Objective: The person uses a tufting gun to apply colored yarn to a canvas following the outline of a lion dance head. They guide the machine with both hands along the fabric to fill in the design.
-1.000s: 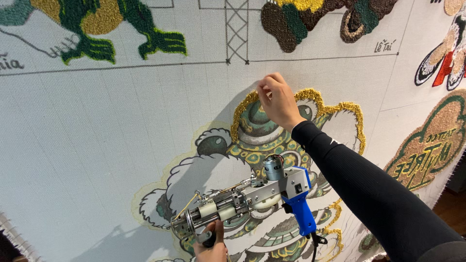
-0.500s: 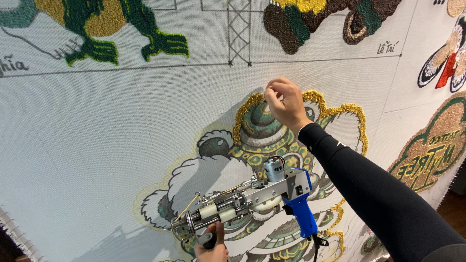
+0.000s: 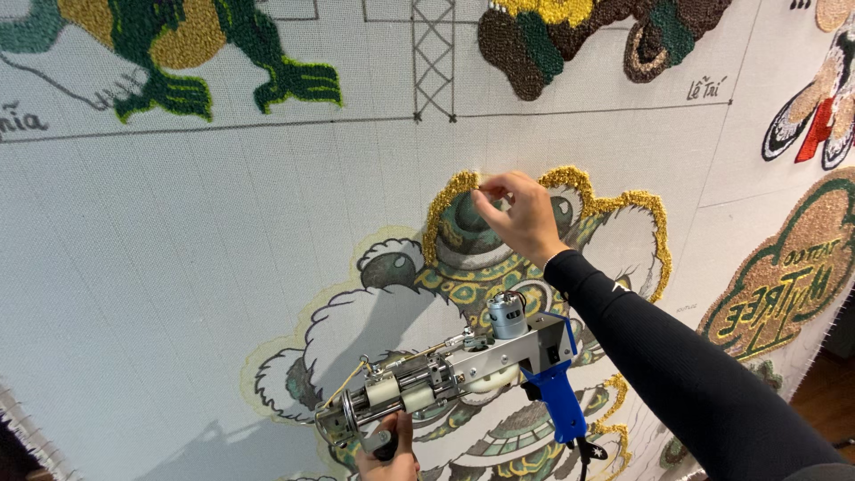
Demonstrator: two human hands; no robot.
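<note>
— Where is my right hand (image 3: 521, 214) at this moment?

— Up against the cloth (image 3: 178, 267), at the top of the half-finished round design (image 3: 499, 294). The thumb and forefinger are pressed together in a pinch right on the yellow fringe (image 3: 450, 191) that runs along the design's upper edge. Whether there is a loose strand between them I cannot tell; it is too small to see. The other fingers are curled loosely behind.

— And my left hand (image 3: 387, 454)?

— Low at the bottom edge of the view, closed around the front grip of the tufting gun (image 3: 445, 379). Only the fingers and part of the wrist show. I judge that it bears the tool's weight alone so the right hand is free for the fine work above.

— How does the gun sit?

— It lies slanted across the lower part of the design, needle end down to the left, its blue handle (image 3: 557, 405) hanging free to the right with nobody's hand on it. A cable drops from that handle. The small motor (image 3: 506, 313) sits on top. A pale yarn runs along the body toward the needle end.

— What else is on the cloth?

— It is stretched flat and carries other pieces: a green and yellow creature (image 3: 191, 44) at upper left, a brown and yellow shape (image 3: 570, 36) at upper middle, and a green-edged badge (image 3: 788, 267) at right, all well apart from my hands.
</note>
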